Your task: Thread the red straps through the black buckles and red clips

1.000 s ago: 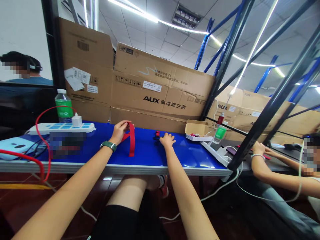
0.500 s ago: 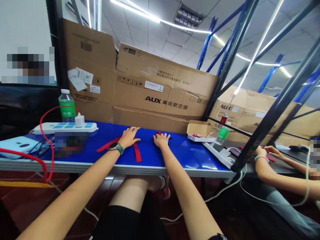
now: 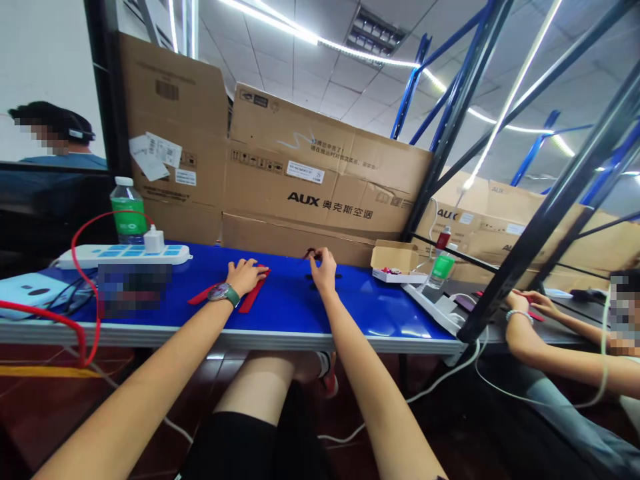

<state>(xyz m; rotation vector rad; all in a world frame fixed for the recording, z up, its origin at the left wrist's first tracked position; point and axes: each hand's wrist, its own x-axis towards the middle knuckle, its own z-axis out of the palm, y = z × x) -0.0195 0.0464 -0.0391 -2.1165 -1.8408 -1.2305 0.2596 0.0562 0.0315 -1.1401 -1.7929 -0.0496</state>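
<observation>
My left hand (image 3: 244, 277), with a watch on its wrist, is at the upper end of a flat red strip (image 3: 254, 295), its fingertips closed on that end. Another red strip (image 3: 201, 295) lies partly hidden under the same hand and wrist. My right hand (image 3: 324, 268) pinches a small dark red and black piece (image 3: 311, 253) just above the table, too small to make out. Beside and below the right hand, small flat black pieces (image 3: 336, 276) lie on the blue tabletop (image 3: 370, 310).
A white power strip (image 3: 75, 257), a green-labelled bottle (image 3: 129, 210) and a red cable (image 3: 80, 339) are at the left. An open cardboard box (image 3: 395, 256) with small red items stands at the right. Cardboard sheets (image 3: 320, 173) wall the back. A co-worker's hands (image 3: 533, 302) are beyond the post.
My right hand has risen from the tabletop with the small piece between its fingers, uncovering black pieces. My left hand has moved slightly left, and its red strip has swung to a different slant.
</observation>
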